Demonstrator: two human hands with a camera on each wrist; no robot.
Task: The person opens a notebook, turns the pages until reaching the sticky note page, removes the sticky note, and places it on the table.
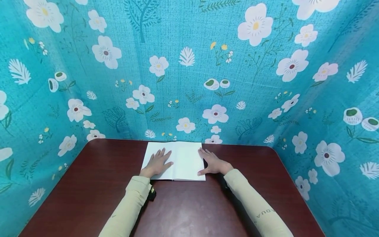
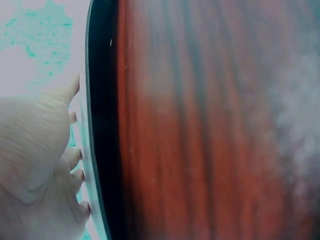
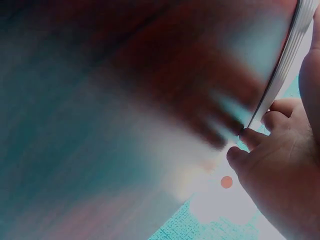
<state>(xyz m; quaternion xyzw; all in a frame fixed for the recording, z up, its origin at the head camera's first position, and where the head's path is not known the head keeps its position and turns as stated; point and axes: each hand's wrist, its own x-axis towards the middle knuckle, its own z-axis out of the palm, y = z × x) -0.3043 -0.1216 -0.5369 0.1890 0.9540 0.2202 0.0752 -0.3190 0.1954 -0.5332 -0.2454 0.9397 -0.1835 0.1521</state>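
Note:
A book (image 1: 188, 161) with blank white pages lies spread on the dark wooden table, its middle fold running away from me. My left hand (image 1: 158, 164) rests palm down on the left page, fingers apart and pointing away. At the book's right edge, my right hand (image 1: 214, 163) touches the border with its fingertips, while its thumb lies over the lower right part of the page. In the right wrist view, the stacked page edges (image 3: 285, 60) show beside the fingers. The left wrist view shows the book's dark cover edge (image 2: 102, 120) next to the left hand.
The glossy red-brown table (image 1: 183, 210) has rounded far corners. A turquoise curtain (image 1: 177, 89) with white flowers hangs close behind it and along both sides. Dark straps or devices (image 1: 152, 193) show under the sleeves.

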